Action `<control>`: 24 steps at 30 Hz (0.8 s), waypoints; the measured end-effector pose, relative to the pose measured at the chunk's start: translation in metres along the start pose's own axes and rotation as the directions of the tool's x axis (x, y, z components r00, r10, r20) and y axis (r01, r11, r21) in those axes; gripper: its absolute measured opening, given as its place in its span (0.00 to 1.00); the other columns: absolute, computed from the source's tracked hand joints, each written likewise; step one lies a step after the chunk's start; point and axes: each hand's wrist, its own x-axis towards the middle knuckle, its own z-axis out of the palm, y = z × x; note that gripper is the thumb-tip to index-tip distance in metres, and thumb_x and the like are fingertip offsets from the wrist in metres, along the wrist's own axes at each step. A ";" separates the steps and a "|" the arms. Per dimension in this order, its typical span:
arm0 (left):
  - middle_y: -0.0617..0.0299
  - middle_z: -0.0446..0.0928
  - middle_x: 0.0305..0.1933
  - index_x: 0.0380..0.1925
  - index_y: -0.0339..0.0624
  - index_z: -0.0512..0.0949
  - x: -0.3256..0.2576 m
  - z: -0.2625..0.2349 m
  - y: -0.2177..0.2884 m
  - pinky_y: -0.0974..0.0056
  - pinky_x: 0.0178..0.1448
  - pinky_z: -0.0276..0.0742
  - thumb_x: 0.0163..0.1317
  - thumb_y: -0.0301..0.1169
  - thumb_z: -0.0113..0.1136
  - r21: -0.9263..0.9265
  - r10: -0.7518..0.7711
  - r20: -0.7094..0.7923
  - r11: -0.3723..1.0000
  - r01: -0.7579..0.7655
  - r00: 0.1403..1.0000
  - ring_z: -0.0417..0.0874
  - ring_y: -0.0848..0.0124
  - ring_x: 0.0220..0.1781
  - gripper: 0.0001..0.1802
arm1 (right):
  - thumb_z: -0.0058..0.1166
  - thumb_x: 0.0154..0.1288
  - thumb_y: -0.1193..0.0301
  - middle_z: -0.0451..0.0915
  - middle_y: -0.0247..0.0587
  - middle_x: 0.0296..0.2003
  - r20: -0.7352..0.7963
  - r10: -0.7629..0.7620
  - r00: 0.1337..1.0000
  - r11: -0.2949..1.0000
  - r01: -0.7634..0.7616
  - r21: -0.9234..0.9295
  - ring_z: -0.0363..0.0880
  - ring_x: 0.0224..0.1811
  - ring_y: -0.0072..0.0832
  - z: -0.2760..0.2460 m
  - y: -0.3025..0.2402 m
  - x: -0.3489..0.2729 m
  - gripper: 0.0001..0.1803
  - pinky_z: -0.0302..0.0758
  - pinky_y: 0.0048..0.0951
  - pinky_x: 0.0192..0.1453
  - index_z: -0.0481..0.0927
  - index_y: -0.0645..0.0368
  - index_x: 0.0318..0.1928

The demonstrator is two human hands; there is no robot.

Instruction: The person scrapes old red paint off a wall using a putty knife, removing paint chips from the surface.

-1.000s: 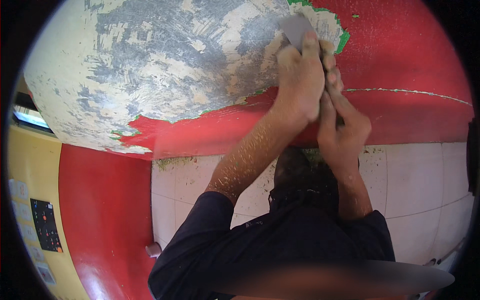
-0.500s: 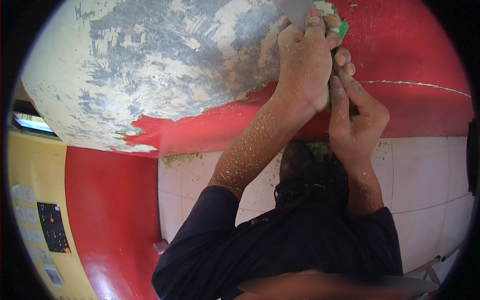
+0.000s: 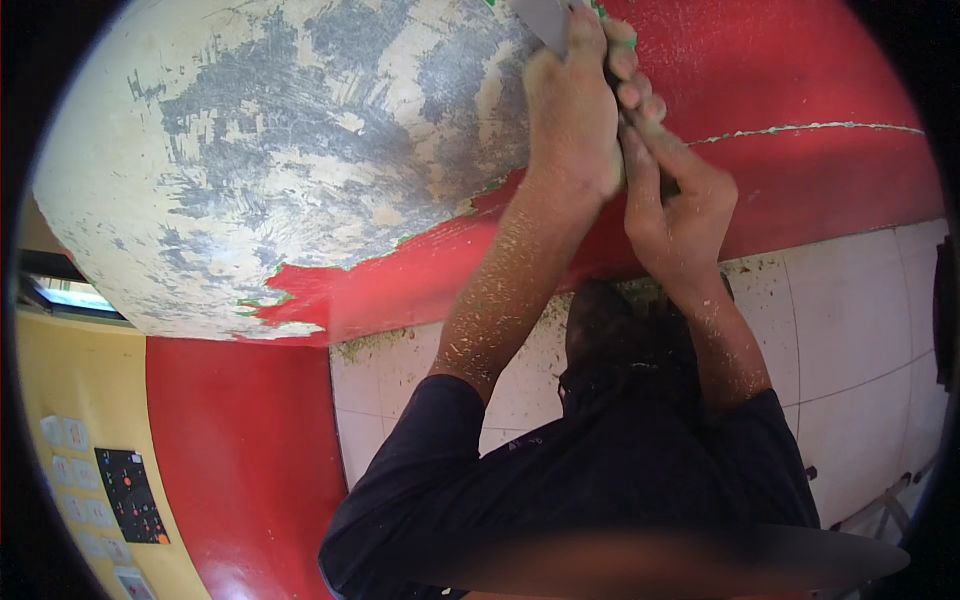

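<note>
A paint scraper with a wide grey metal blade (image 3: 545, 24) lies against the wall at the top of the view. My left hand (image 3: 572, 125) is closed around it near the blade, thumb stretched along the tool. Just below and to the right, my right hand (image 3: 682, 205) has its fingers closed on the handle's lower end; most of the handle is hidden by the hands. The scraped wall patch (image 3: 290, 150) shows mottled grey and cream, bordered by red paint (image 3: 790, 75) with a ragged green edge. Pale flakes dot both forearms.
White floor tiles (image 3: 850, 310) strewn with paint chips lie below the wall. My dark shoe and trouser leg (image 3: 610, 335) stand close to its base. To the left are a red-and-yellow wall (image 3: 245, 450) with a black poster (image 3: 132, 495) and a window opening (image 3: 70, 292).
Both hands and the scraper have shifted left and slightly up in the view, still together on the tool. The whole view has also tilted a little.
</note>
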 end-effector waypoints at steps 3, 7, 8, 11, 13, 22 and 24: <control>0.69 0.59 0.22 0.31 0.45 0.64 0.003 0.008 0.016 0.66 0.25 0.65 0.72 0.41 0.42 0.096 0.000 0.024 0.995 -0.002 1.000 0.60 0.77 0.20 0.13 | 0.52 0.58 0.82 0.81 0.55 0.32 -0.003 0.004 1.000 0.999 -0.004 0.050 0.85 0.35 0.31 0.002 -0.009 0.011 0.10 0.76 0.26 0.37 0.81 0.68 0.42; 0.70 0.59 0.22 0.32 0.44 0.65 -0.017 0.000 -0.014 0.67 0.25 0.64 0.72 0.41 0.42 -0.046 -0.186 -0.132 0.982 0.181 0.974 0.59 0.78 0.19 0.14 | 0.51 0.60 0.82 0.80 0.57 0.31 0.038 0.065 0.997 0.998 -0.064 -0.025 0.83 0.34 0.24 -0.014 -0.006 -0.015 0.10 0.75 0.26 0.35 0.80 0.68 0.41; 0.69 0.60 0.22 0.32 0.42 0.66 -0.012 0.005 -0.002 0.66 0.24 0.65 0.72 0.42 0.42 -0.044 -0.118 -0.114 0.993 0.113 0.986 0.60 0.78 0.19 0.15 | 0.51 0.60 0.82 0.80 0.57 0.30 0.071 0.081 0.994 0.997 -0.081 0.001 0.83 0.34 0.24 -0.012 -0.014 -0.005 0.10 0.75 0.26 0.35 0.80 0.68 0.42; 0.69 0.60 0.22 0.32 0.41 0.67 -0.011 0.004 -0.003 0.66 0.24 0.65 0.72 0.42 0.42 -0.014 -0.057 -0.110 0.998 0.056 0.992 0.60 0.78 0.19 0.16 | 0.50 0.62 0.82 0.82 0.54 0.34 0.135 0.146 0.980 0.989 -0.144 -0.019 0.81 0.38 0.23 -0.013 -0.015 -0.004 0.11 0.74 0.24 0.41 0.79 0.71 0.44; 0.70 0.59 0.21 0.32 0.43 0.67 -0.014 0.002 -0.011 0.66 0.25 0.65 0.71 0.41 0.43 0.017 -0.064 -0.114 0.998 0.066 0.991 0.59 0.78 0.18 0.14 | 0.49 0.63 0.82 0.83 0.50 0.38 0.156 0.190 0.969 0.981 -0.181 -0.066 0.78 0.42 0.21 -0.016 -0.008 -0.008 0.12 0.73 0.23 0.47 0.78 0.73 0.46; 0.71 0.58 0.17 0.30 0.45 0.66 -0.015 -0.002 -0.005 0.65 0.24 0.67 0.72 0.42 0.39 0.062 -0.121 -0.144 0.989 0.131 0.982 0.61 0.77 0.17 0.16 | 0.53 0.57 0.82 0.79 0.57 0.29 0.027 -0.097 0.995 0.995 0.097 -0.017 0.84 0.30 0.38 -0.004 -0.003 -0.003 0.10 0.76 0.27 0.33 0.81 0.67 0.41; 0.71 0.58 0.18 0.31 0.46 0.66 -0.017 -0.002 -0.010 0.65 0.23 0.66 0.73 0.42 0.38 0.055 -0.094 -0.146 0.993 0.103 0.985 0.61 0.77 0.17 0.15 | 0.52 0.58 0.82 0.79 0.58 0.30 0.060 -0.045 0.997 0.998 0.047 -0.040 0.85 0.32 0.36 -0.010 -0.001 -0.010 0.10 0.76 0.27 0.34 0.81 0.68 0.41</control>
